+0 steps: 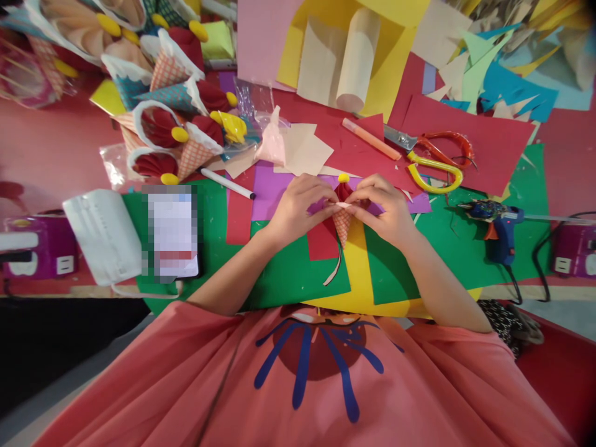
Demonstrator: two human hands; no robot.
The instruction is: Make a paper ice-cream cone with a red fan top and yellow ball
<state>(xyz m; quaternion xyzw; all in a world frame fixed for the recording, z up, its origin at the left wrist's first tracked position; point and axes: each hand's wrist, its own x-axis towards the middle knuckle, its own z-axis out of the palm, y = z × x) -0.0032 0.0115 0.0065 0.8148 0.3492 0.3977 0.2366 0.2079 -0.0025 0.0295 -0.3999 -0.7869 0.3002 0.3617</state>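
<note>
A small orange-checked paper cone (343,228) points downward between my hands, with dark red filling and a yellow ball (343,178) at its top. Across the cone's rim lies a pale strip of soft clay (343,205). My left hand (298,202) pinches the strip's left end, thumb and fingertips together. At the other end my right hand (387,208) pinches it the same way. Whether the fingertips also grip the cone's edge is hidden. A thin dark-and-white ribbon (333,273) hangs below the cone's tip.
Finished cones (153,124) crowd the upper left. A bag of pale clay (271,139), a white marker (228,183) and a phone (172,233) lie leftward. Scissors (435,161) and a blue glue gun (503,230) lie rightward. A white roll (358,59) lies at the back.
</note>
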